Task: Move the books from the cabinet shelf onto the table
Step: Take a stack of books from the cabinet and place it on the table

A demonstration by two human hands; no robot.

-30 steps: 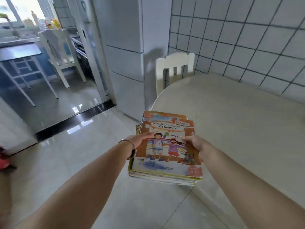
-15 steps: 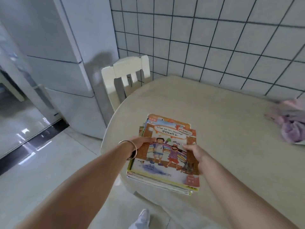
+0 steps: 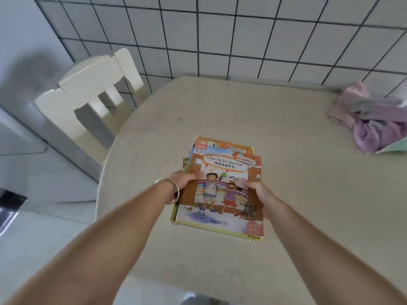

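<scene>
A stack of thin children's picture books (image 3: 222, 172) is over the beige round table (image 3: 220, 111), near its left front part. The top cover shows two drawn children and the title "What Are You Drawing?". My left hand (image 3: 185, 179), with a silver bangle on the wrist, grips the stack's left edge with the thumb on the cover. On the opposite edge my right hand (image 3: 256, 190) holds the stack the same way. Whether the stack rests on the table or hovers just above it I cannot tell.
A cream chair (image 3: 94, 89) stands at the table's left rear, against a white cabinet. A bundle of lilac and pink cloth (image 3: 372, 119) lies at the table's right rear by the tiled wall (image 3: 220, 36). Pale floor tiles lie to the left.
I have stepped up to the table. The stack, held in both hands, went from over the floor at the table's edge to well over the tabletop.
</scene>
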